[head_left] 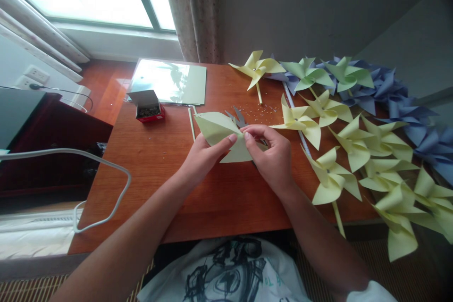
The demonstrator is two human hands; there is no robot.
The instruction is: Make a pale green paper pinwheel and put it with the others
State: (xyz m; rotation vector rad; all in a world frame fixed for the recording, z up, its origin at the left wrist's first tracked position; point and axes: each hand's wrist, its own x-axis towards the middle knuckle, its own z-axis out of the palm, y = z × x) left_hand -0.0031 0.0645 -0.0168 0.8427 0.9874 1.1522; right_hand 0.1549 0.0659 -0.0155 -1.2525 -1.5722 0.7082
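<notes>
Both arms reach up from the bottom to the middle of the table (148,160). My left hand (201,158) and right hand (272,153) both pinch the yellow paper (219,132), with the fingertips meeting at its middle. It sits just above the table, in front of the scissors (239,117). This looks like the folding step, with the corners being pulled into the middle. Next the corners likely need holding tight while a pin goes through; the pin box (148,106) is far left. Finished pinwheels (354,141) lie on the right.
</notes>
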